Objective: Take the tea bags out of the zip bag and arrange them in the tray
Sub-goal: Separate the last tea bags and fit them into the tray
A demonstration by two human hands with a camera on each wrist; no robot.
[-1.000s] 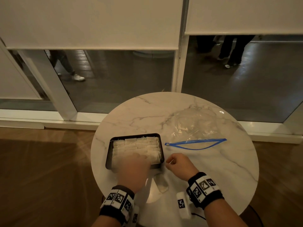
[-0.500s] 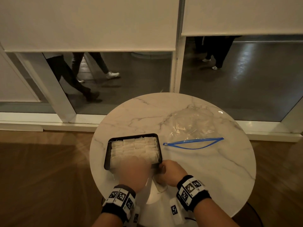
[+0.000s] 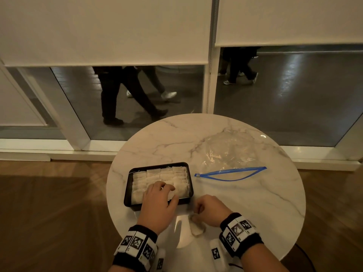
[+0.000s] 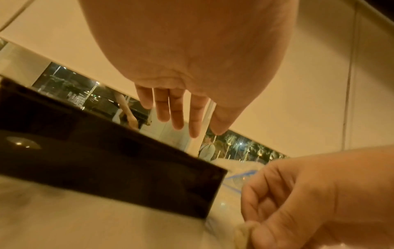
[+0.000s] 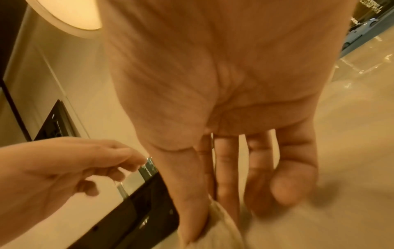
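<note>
A black tray (image 3: pixel 128 185) near the table's front left holds rows of white tea bags (image 3: pixel 167 173). My left hand (image 3: pixel 167 190) lies over the tray's front rows with relaxed fingers that touch the bags; in the left wrist view the fingers (image 4: pixel 177 118) are straight above the tray wall (image 4: pixel 106 168). My right hand (image 3: pixel 196 211) is just in front of the tray's right corner and pinches a loose tea bag (image 3: pixel 197 225) that lies on the table; thumb and fingers grip the tea bag (image 5: pixel 215 224) in the right wrist view. The clear zip bag (image 3: pixel 229 152) with its blue zip (image 3: pixel 229 173) lies open at the back right.
The round marble table (image 3: pixel 255 203) stands against a glass wall with half-lowered blinds. People walk past outside (image 3: pixel 121 95). Wooden floor surrounds the table. Its rim is close behind both wrists.
My right hand moved left from beside the tray to the loose tea bag and took hold of it. My left hand slid a little further over the tray's bags.
</note>
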